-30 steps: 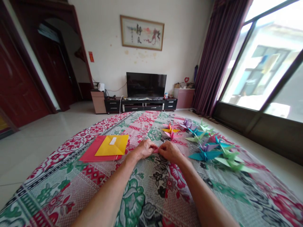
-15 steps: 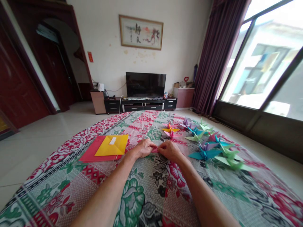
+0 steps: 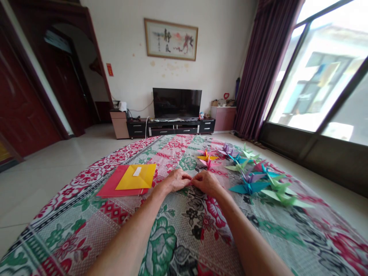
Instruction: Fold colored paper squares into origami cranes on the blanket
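Note:
My left hand (image 3: 177, 180) and my right hand (image 3: 206, 181) meet fingertip to fingertip over the middle of the table, both closed in a pinch. Between them is a small piece of pink folding paper, now almost wholly hidden by the fingers. To the right of my right hand lie several folded paper cranes: a blue one (image 3: 249, 187) nearest, a pale green one (image 3: 280, 193), a pink one (image 3: 208, 164) and an orange one (image 3: 207, 156). Left of my left hand, a yellow paper square (image 3: 137, 177) with a white label rests on red paper sheets (image 3: 110, 184).
A patterned cloth (image 3: 161, 237) in red, green and grey covers the round table. Beyond it stand a low black cabinet (image 3: 184, 128) and a television (image 3: 177, 103). A purple curtain (image 3: 258, 69) hangs by the window on the right.
The pink paper showed between my fingertips before and is now nearly covered by them. My hands have barely moved otherwise; the cranes and sheets stay where they were.

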`<state>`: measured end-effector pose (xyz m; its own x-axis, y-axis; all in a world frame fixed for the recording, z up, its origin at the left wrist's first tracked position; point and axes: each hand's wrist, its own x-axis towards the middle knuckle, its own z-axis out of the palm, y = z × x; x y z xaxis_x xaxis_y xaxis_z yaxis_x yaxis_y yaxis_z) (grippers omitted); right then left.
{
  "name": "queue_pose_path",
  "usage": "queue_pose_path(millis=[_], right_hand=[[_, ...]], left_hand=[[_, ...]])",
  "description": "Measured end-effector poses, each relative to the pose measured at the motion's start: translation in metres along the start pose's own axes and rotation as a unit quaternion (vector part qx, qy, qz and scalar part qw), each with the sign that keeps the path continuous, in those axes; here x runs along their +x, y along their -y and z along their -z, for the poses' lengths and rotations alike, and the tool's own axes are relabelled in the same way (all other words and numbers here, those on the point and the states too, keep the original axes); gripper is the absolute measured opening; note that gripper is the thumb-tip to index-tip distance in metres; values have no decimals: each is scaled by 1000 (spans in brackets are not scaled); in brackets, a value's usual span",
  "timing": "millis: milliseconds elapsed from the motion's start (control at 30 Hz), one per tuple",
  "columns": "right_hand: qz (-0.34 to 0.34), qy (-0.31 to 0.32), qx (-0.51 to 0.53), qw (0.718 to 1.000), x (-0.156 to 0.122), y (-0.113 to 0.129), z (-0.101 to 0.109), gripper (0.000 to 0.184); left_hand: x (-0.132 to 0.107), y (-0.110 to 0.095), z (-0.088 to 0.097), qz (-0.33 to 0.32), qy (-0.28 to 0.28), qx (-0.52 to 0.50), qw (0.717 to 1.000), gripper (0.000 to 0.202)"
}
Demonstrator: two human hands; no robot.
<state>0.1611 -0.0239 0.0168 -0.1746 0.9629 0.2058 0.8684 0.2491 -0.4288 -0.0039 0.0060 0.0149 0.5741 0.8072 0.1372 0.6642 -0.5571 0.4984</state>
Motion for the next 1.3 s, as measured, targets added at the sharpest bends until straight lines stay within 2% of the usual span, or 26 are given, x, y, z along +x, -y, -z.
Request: queue_pose_path(millis=[200, 300, 400, 533, 733, 1100, 1300], right_hand=[[24, -2, 82, 996, -2, -12, 3, 24], [-20, -24, 177, 984, -6, -23, 9, 30], [-35, -11, 215, 976, -8, -33, 12, 26], [13, -4, 193, 981, -8, -35, 14, 24], [111, 59, 121, 985, -9, -25, 20, 22], [84, 19, 72, 994, -10, -24, 17, 18], [60, -11, 56, 997, -5, -24, 3, 30]], left_hand=[[1, -3, -9, 49, -40, -20, 998, 24], [2, -2, -11, 56, -51, -36, 996, 23], [2, -2, -12, 60, -46, -45, 996, 22], [3, -2, -12, 59, -47, -41, 996, 22], [5, -2, -14, 66, -53, -25, 996, 23], [3, -4, -14, 63, -73, -13, 995, 21], [2, -6, -13, 57, -65, -20, 996, 21]])
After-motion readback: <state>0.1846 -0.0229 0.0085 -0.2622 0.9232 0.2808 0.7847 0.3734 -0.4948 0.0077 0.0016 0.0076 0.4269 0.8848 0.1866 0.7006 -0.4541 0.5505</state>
